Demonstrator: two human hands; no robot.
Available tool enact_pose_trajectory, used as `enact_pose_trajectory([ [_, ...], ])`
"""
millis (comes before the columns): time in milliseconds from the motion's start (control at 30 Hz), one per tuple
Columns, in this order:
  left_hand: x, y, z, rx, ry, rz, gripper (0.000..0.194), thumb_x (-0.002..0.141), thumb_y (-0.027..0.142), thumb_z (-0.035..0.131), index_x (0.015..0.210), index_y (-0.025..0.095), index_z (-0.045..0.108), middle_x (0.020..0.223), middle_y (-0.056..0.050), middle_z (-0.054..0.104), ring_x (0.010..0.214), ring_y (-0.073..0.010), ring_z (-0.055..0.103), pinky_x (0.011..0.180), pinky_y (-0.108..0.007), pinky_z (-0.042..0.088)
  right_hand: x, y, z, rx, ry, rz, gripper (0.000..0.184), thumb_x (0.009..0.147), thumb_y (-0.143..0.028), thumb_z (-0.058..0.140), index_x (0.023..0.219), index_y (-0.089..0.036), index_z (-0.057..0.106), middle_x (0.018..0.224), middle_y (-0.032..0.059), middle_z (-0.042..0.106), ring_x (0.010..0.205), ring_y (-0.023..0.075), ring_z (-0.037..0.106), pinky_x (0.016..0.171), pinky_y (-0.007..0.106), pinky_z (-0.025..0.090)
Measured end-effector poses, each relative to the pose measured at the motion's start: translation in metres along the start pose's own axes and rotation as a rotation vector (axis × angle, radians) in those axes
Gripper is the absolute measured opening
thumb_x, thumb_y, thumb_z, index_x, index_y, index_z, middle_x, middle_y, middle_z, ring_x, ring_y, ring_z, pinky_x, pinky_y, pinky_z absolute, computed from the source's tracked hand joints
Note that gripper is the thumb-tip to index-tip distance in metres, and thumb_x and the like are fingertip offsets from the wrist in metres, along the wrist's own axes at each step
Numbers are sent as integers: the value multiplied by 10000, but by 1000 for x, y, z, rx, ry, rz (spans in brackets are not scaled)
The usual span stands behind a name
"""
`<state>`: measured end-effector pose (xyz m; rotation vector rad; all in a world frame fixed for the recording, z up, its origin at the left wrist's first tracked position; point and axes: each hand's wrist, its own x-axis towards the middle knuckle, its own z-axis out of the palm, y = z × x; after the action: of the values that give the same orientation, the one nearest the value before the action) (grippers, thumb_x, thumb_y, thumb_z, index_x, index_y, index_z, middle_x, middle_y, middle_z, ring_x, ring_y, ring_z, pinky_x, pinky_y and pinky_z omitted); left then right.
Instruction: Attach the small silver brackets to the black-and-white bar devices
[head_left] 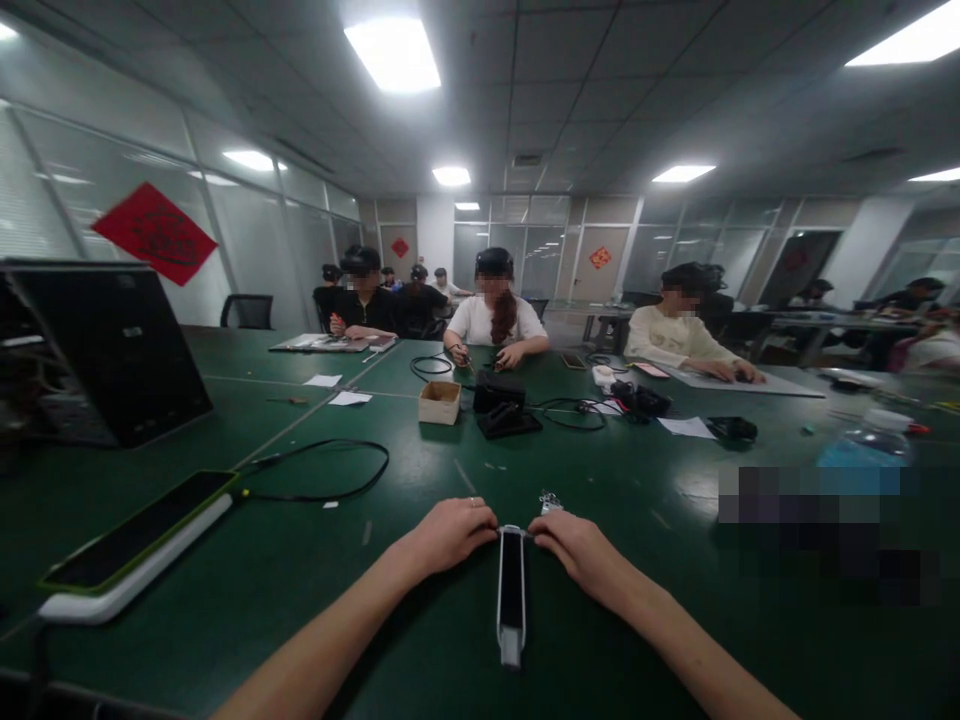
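Slim white device (511, 600) with a black face lies lengthwise on the green tabletop (315, 600), its far end between the person's 2 hands. Left hand (450, 535), a ring (472, 502) on 1 finger, curls narrow against that far end from one side. Right hand (577, 553) curls in the same way from the other side, and together they appear to pinch it. Small metal piece (550, 503) sits just beyond the right hand, too small to identify. Farther left lies a 2nd white device (135, 535) with a green-edged black face, near a looped black cable (322, 478). Across the table stand a cardboard box (439, 402) and a black case (499, 412). Beyond them, a co-worker in a white top (495, 322) sits facing the person, both hands at the table edge, and a clear bottle (870, 445) stands off to the right.
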<state>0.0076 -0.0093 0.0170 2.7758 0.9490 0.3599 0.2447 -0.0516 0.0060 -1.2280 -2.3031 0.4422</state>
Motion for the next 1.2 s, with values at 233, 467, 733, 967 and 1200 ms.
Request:
enact_pose_trajectory([
  [233, 1, -3, 3, 11, -1, 27, 119, 914, 231, 523, 976, 196, 618, 925, -25, 622, 821, -167, 598, 706, -244, 427, -5, 2, -6, 25, 29, -2, 215, 888, -212, 473, 1021, -192, 641, 967, 61, 662, 891, 192, 621, 819, 336, 502],
  [467, -1, -3, 5, -16, 30, 52, 103, 908, 215, 531, 931, 200, 630, 880, -13, 634, 799, -154, 601, 692, -233, 418, -5, 7, 0, 75, 10, -15, 218, 885, -232, 466, 1007, -218, 646, 944, 58, 661, 856, 198, 619, 784, 337, 507],
  [733, -2, 2, 4, -120, 39, 57, 69, 895, 207, 563, 881, 199, 630, 853, -7, 627, 828, -156, 569, 742, -240, 402, -3, 2, 3, 43, 21, -40, 215, 913, -218, 399, 928, -208, 613, 909, 59, 631, 835, 184, 591, 759, 314, 472],
  [967, -4, -3, 2, -265, 61, 7, 64, 870, 233, 606, 862, 181, 643, 843, 1, 641, 819, -146, 564, 748, -233, 400, -7, -8, -10, 90, 20, 28, 159, 899, -240, 450, 902, -203, 604, 865, 34, 627, 775, 163, 587, 703, 281, 461],
  [1200, -3, -7, 2, -611, 45, -130, 118, 841, 268, 618, 849, 155, 650, 805, 15, 655, 742, -121, 589, 690, -213, 432, -7, -17, -18, 179, 22, 105, 151, 875, -273, 486, 850, -202, 617, 761, 13, 627, 704, 154, 594, 656, 261, 459],
])
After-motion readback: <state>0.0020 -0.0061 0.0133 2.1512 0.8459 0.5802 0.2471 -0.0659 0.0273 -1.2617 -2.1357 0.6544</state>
